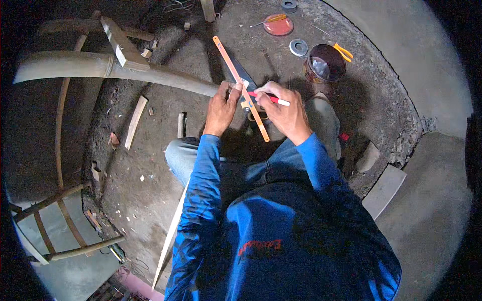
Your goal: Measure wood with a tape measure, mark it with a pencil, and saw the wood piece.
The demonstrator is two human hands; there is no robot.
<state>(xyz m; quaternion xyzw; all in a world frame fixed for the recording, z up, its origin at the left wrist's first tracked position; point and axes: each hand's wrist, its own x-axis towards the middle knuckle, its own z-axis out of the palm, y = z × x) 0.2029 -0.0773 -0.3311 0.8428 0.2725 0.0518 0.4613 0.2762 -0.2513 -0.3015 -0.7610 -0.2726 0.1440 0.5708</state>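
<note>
I sit with a thin orange strip [260, 123], holed at both ends like a hacksaw blade, held slantwise in front of me. My left hand [222, 110] has its thumb and fingers closed on the strip near its middle. My right hand [287, 115] grips a red marker [282, 102] with a white end, held across the strip just right of my left thumb, its other end hidden by fingers. Behind the strip is a dark flat piece [236, 64], with a small light wooden bit [245, 104] beneath; what these are is hard to make out.
A bamboo pole [165, 77] with a wooden block [122, 45] spans the upper left. Wood offcuts [135, 122] and a ladder-like frame [70, 220] lie left. At upper right are a dark container [324, 69], yellow pliers [343, 52], a grey ring [298, 48] and a screwdriver [268, 20] on a pink lid [281, 29].
</note>
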